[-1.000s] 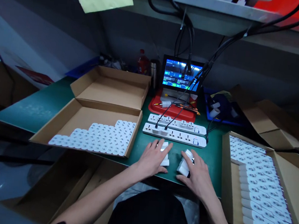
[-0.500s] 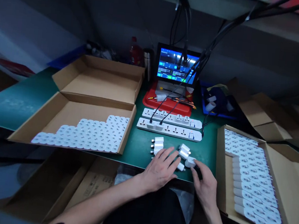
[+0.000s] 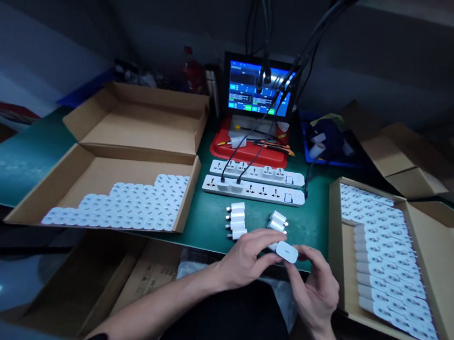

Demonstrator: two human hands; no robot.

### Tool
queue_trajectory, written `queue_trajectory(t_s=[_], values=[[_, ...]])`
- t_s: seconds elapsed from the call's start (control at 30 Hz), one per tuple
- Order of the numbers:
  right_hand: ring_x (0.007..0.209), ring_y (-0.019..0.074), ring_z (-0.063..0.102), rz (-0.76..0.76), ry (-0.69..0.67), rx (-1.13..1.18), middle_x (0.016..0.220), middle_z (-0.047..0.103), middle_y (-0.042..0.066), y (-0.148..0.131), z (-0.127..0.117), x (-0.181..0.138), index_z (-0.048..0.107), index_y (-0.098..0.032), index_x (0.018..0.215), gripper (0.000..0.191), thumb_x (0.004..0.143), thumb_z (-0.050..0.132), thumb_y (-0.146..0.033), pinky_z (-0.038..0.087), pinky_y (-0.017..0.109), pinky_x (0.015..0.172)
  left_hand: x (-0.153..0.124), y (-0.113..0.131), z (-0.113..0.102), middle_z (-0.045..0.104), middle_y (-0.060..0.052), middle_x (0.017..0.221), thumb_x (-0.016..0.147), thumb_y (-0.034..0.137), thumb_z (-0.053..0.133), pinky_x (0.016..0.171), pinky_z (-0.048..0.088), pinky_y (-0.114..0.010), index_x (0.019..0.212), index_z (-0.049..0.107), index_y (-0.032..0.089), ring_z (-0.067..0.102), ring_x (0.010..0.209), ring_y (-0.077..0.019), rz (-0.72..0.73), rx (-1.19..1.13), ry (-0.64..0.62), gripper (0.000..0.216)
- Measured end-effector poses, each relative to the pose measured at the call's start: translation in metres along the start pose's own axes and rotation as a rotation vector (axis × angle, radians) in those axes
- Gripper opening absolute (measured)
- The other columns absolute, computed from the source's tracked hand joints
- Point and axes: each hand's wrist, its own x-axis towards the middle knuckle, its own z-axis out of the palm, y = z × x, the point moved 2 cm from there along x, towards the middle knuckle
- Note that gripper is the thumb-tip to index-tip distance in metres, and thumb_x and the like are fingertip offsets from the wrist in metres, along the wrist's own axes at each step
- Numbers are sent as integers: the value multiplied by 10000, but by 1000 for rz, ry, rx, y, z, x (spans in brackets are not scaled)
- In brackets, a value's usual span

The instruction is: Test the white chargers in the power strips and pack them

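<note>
A white plug charger (image 3: 287,252) is held up over the front edge of the table, its flat face with a small port slot turned up. My left hand (image 3: 245,254) pinches its left side between thumb and fingers; a bit of white shows between those fingers, and I cannot tell if it is a second charger. My right hand (image 3: 314,284) grips the right side with thumb and forefinger. Just beyond my left hand stands a row of several white chargers (image 3: 237,218), pins pointing left. A smaller group of chargers (image 3: 277,222) lies behind the held one, pins to the right.
Two white power strips (image 3: 254,190) lie across the table, with black cables plugged into the front one. Behind are a red tray (image 3: 215,146) and a lit screen (image 3: 258,89). Open cardboard boxes of chargers flank me, left box (image 3: 89,172) and right box (image 3: 345,263).
My left hand has come off the chargers on the table and closed on the charger at my right hand. That charger has been raised and turned face up. The view has shifted slightly.
</note>
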Motion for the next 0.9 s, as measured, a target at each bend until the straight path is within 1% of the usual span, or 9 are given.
queue_trajectory(t_s=[0.07, 0.1, 0.2, 0.33, 0.5, 0.6, 0.77, 0.83, 0.9], values=[[1084, 315, 738, 54, -12, 85, 1176, 778, 84, -13, 2, 0, 740, -338, 1337, 431, 938, 824, -197, 639, 528, 949, 0, 6, -3, 821, -117, 1182, 1056, 285, 712, 958, 655, -353, 1268, 748, 173, 793, 1055, -229, -78, -132, 10, 243], [1116, 321, 731, 91, -26, 118, 1191, 773, 89, -19, 3, 1, 759, -333, 1308, 393, 941, 825, -208, 632, 540, 986, 0, 8, -4, 826, -110, 1149, 1048, 264, 713, 935, 654, -334, 1230, 758, 169, 796, 1022, -219, -88, -164, 16, 210], [1177, 318, 707, 223, -79, 235, 1214, 748, 103, -33, 6, 5, 797, -309, 1218, 264, 959, 826, -264, 625, 507, 1022, -3, 14, -7, 821, -120, 1185, 1039, 211, 697, 979, 649, -344, 1231, 755, 165, 793, 1087, -232, -27, -171, 23, 205], [1135, 272, 703, 372, -73, 395, 1197, 698, 100, -43, 14, 6, 797, -284, 1120, 164, 963, 835, -307, 641, 394, 946, -6, 16, -9, 814, -124, 1200, 1043, 169, 668, 989, 651, -341, 1274, 734, 170, 790, 1106, -226, 45, -149, 28, 240], [1152, 246, 685, 433, -38, 482, 1191, 671, 83, -44, 21, 3, 793, -281, 1090, 177, 931, 871, -284, 615, 350, 969, -7, 17, -12, 813, -121, 1187, 1073, 199, 640, 979, 656, -343, 1299, 716, 175, 792, 1095, -221, 93, -103, 18, 239], [1128, 245, 698, 480, -31, 514, 1185, 683, 79, -44, 21, 5, 786, -271, 1034, 194, 890, 912, -302, 622, 344, 928, -6, 17, -13, 811, -123, 1190, 1079, 203, 632, 979, 657, -344, 1326, 697, 176, 791, 1104, -222, 137, -60, 0, 257], [1158, 285, 723, 589, -72, 598, 1274, 720, 85, -44, 27, 6, 714, -260, 951, 296, 826, 965, -353, 646, 411, 909, -1, 19, -11, 809, -132, 1131, 1069, 132, 580, 914, 659, -351, 1291, 678, 152, 789, 1047, -231, 256, 31, -27, 243], [1159, 288, 727, 606, -55, 631, 1270, 730, 75, -44, 31, 6, 676, -263, 936, 338, 813, 975, -359, 644, 436, 929, 0, 21, -9, 809, -134, 1114, 1067, 110, 551, 880, 660, -358, 1284, 671, 144, 787, 1012, -231, 309, 81, -26, 250], [1147, 273, 724, 608, -13, 627, 1234, 736, 63, -45, 34, 6, 655, -261, 914, 360, 805, 983, -361, 633, 428, 949, 1, 21, -8, 809, -129, 1088, 1072, 114, 536, 848, 660, -358, 1267, 676, 143, 787, 978, -229, 331, 112, -20, 242]])
